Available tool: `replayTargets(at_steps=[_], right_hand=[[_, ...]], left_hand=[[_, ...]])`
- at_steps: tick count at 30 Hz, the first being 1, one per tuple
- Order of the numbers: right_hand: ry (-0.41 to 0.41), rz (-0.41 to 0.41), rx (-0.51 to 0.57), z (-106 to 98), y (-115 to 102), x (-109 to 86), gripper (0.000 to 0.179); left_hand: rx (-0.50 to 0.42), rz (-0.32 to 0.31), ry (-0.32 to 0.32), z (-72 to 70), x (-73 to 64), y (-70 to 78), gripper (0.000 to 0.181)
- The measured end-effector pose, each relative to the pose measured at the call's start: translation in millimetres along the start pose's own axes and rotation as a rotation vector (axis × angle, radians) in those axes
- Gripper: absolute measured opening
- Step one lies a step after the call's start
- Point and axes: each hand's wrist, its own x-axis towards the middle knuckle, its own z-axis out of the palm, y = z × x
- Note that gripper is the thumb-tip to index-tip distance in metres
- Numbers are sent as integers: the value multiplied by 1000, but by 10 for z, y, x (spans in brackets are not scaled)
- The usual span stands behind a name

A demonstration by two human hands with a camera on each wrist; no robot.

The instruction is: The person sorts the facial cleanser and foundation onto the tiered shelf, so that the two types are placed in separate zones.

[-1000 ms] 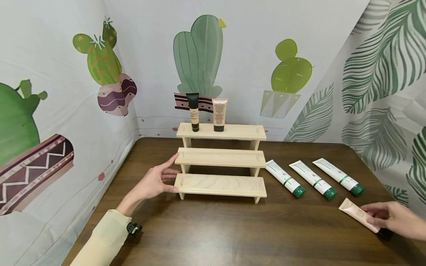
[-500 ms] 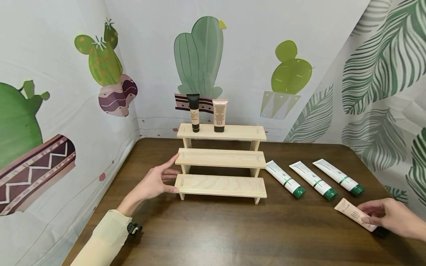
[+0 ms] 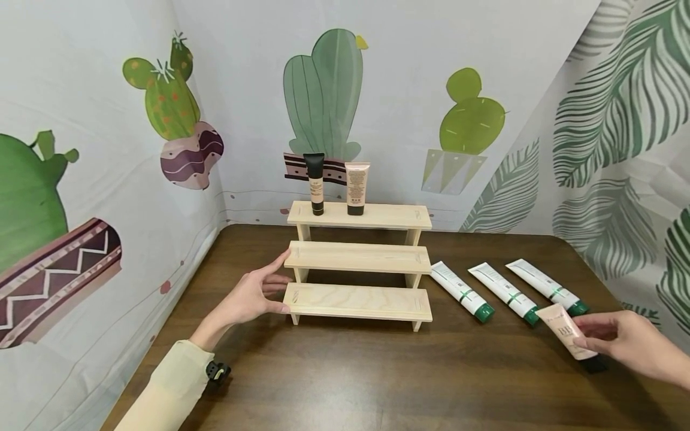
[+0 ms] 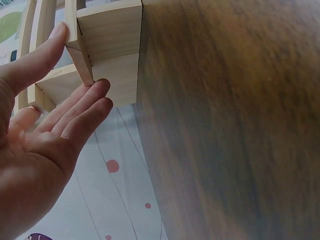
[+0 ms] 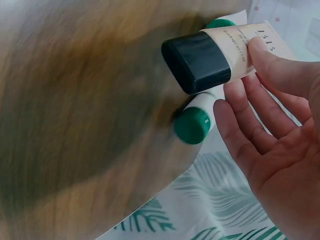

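Note:
My right hand [image 3: 628, 344] pinches a pale pink BB cream tube [image 3: 565, 330] between thumb and fingers, its black cap pointing toward the near right. In the right wrist view the cap [image 5: 195, 62] shows large, and a green cap [image 5: 192, 125] of another tube lies beyond it. My left hand [image 3: 250, 297] rests at the left end of a three-step wooden display stand [image 3: 358, 302], fingers fairly straight. Its thumb touches the lowest step and a fingertip is at the middle one; the left wrist view shows the fingers [image 4: 75, 112] along the side.
On the top step stand a slim black-topped tube [image 3: 316, 185] and a pink tube [image 3: 356, 188]. Several white tubes with green caps lie right of the stand, the nearest one [image 3: 462, 291] close to it. A cactus-print cloth [image 3: 399, 120] hangs behind the brown table [image 3: 377, 371].
My right hand has lifted the BB cream tube and carried it left and farther back, so it overlaps the white tubes' green caps. The left hand and the stand have stayed put.

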Motion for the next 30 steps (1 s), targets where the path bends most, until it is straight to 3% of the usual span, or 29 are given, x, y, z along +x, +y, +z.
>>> replayTargets(at_steps=[5,15,23,30], right_hand=[[15,43,59,-37,-148,31,40],[133,-29,168,-59,-561,271,39],[185,-85,212,-75,-877,509,35],[206,-99,238,-71,-1110,707,32]], left_hand=[[10,-13,5,16,-2,-3,120],[8,-28,10,-6,-15,0,121],[4,-41,12,3,-6,23,122],[0,-16,6,0,1,7,120]])
